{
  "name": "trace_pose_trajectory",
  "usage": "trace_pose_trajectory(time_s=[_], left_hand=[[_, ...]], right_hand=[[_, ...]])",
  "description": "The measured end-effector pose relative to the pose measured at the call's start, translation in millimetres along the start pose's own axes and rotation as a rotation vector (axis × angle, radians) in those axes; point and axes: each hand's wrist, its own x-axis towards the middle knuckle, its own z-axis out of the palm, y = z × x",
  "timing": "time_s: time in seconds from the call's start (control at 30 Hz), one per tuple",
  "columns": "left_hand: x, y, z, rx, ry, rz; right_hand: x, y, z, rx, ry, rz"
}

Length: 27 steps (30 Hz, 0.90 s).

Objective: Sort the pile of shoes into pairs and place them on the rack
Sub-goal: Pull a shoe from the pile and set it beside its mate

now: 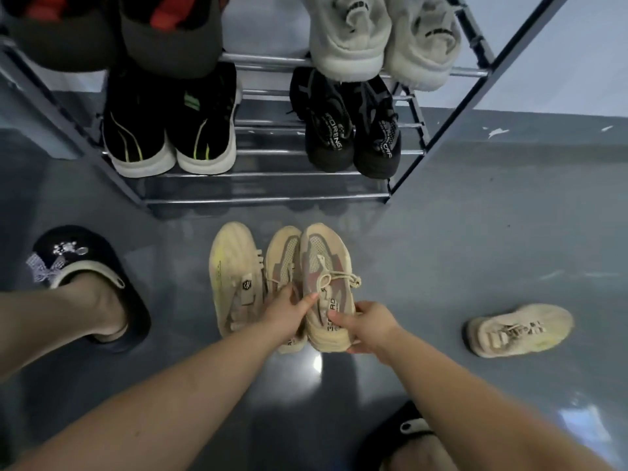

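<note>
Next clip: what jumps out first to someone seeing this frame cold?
At centre, the left hand and right hand grip a pair of beige mesh sneakers with pink panels, held together above the glossy grey floor. Behind stands a grey metal shoe rack, already holding several pairs. One cream chunky sneaker lies alone at right, while a similar-looking cream sneaker with a yellow stripe sits left of the hands.

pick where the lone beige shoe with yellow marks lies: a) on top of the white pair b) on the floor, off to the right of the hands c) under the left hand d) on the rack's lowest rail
b, the lone beige shoe lies on its own on the grey floor, apart from both hands and well clear of the rack.
</note>
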Motion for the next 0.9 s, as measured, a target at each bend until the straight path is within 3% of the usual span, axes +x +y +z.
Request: trace_pose_trajectory(time_s=[0.1,0.4,0.63,0.8,0.9], left_hand=[[-1,-21,12,0.112,0.079,-0.143],[19,-46,28,-0.115,0.122,-0.435],[27,-49,40,-0.543,0.218,-0.496],[28,-55,42,-0.618,0.22,-0.462],[24,-53,40,-0.597,0.141,-0.476]], right_hand=[[9,28,7,-0.128,0.148,-0.057],[33,54,4,-0.236,0.232,-0.186],[58,65,2,-0.108,0.115,-0.068],[71,70,0,-0.037,0.058,-0.05],[73,69,-17,0.045,0.049,-0.02]])
